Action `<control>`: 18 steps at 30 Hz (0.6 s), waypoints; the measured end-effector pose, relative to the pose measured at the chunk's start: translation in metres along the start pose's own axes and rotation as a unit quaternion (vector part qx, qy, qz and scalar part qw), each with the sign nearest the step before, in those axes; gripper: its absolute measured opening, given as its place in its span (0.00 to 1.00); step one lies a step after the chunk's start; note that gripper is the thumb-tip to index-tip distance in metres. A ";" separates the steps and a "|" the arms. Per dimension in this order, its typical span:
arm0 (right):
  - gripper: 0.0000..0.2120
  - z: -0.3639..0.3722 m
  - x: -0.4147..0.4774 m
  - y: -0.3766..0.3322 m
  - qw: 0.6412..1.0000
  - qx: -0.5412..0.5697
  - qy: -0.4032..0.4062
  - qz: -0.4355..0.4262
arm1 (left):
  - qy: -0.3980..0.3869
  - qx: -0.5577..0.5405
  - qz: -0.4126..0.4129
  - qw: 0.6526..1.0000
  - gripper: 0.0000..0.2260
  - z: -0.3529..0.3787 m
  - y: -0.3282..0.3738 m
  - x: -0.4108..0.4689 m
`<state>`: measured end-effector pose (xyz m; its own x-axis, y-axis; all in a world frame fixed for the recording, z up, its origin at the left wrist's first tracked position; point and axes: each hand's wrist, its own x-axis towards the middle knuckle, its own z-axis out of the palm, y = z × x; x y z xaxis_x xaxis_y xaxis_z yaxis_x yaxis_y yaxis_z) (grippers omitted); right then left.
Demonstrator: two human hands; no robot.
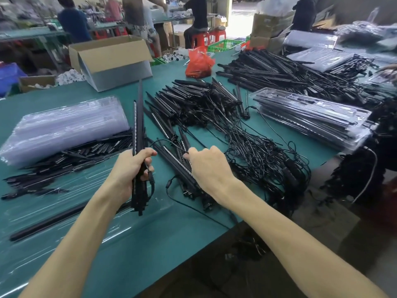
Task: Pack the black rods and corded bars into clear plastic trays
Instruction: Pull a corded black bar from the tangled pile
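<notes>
1. We see the left hand (pixel 131 166) at the centre of the frame. Its fingers and thumb are curled tightly round a bundle of bars (pixel 139 125), which is held nearly upright.
2. Just right of it is the right hand (pixel 209 166), knuckles up and fingers curled downward. The fingertips seem to pinch a thin cord, but the contact is partly hidden and we cannot tell for certain.
3. Beneath that hand, loose corded bars (pixel 176 162) lie on the green table (pixel 150 244). Their leads run into a tangle of cords (pixel 257 153) at centre right.
4. Further out, empty clear trays (pixel 64 127) are stacked at the left over scattered black rods (pixel 71 158). A flat tray (pixel 43 201) at lower left holds one long rod (pixel 49 222). Filled trays (pixel 311 117) sit at the right.
5. We judge snagging to be the main risk. Lifting a bar by its cord could drag its knotted neighbours along, strain the lead, or pull bars off the near table edge. The upright bundle could also slip if the left hand's grip loosens.
</notes>
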<state>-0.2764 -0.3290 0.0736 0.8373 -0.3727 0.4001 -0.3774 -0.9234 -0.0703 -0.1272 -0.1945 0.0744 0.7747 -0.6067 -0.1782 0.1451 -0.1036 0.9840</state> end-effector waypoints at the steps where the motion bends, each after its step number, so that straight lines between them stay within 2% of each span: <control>1: 0.08 -0.002 -0.008 -0.002 1.000 0.003 -0.001 -0.008 | -0.010 0.013 -0.001 1.000 0.04 0.001 -0.001 -0.001; 4: 0.10 -0.012 -0.025 -0.006 0.999 0.011 0.047 -0.018 | -0.023 0.029 -0.005 0.999 0.06 0.005 -0.004 -0.004; 9: 0.08 -0.032 -0.010 -0.025 0.998 0.042 0.041 -0.011 | -0.037 0.012 -0.011 0.999 0.05 0.017 -0.005 -0.009; 11: 0.04 -0.036 0.004 -0.034 0.999 0.037 0.027 -0.023 | -0.048 0.011 -0.005 0.999 0.08 0.019 -0.005 -0.012; 13: 0.06 -0.040 0.017 -0.039 0.998 0.047 0.017 -0.026 | -0.052 0.004 0.003 0.999 0.10 0.020 -0.004 -0.014; 18: 0.07 -0.049 0.060 -0.054 0.996 0.069 0.061 -0.014 | -0.051 -0.030 0.008 0.998 0.06 0.028 -0.006 -0.017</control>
<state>-0.2249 -0.2966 0.1465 0.7893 -0.3413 0.5104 -0.2907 -0.9399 -0.1791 -0.1586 -0.2057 0.0713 0.7112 -0.6852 -0.1572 0.1719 -0.0474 0.9840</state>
